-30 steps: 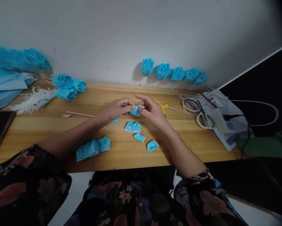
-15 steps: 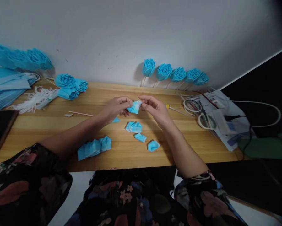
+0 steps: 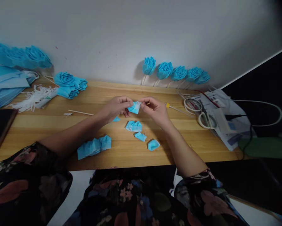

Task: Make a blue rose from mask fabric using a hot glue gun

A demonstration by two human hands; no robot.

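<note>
Both hands meet over the middle of a wooden table (image 3: 197, 141). My left hand (image 3: 116, 108) and my right hand (image 3: 154, 110) each pinch one side of a small folded blue paper piece (image 3: 134, 107), held just above the tabletop. Below it lie three more folded blue pieces: a wider one (image 3: 133, 126), a small one (image 3: 140, 136) and a curled one (image 3: 153, 145). A bit of blue paper (image 3: 116, 119) peeks out under my left hand. A row of folded blue pieces (image 3: 94, 147) lies by my left forearm.
Several finished blue paper flowers on sticks (image 3: 176, 72) lean on the wall behind. More blue flowers (image 3: 69, 83) and blue paper sheets (image 3: 6, 84) sit at far left with white shreds (image 3: 34, 99). A thin stick (image 3: 81, 112) lies left. Tape rolls (image 3: 191, 105), scissors (image 3: 205, 119) and cables are at right.
My hands closed in a little on the blue piece and now grip it from both sides. The yellow tool behind my right hand is now mostly hidden.
</note>
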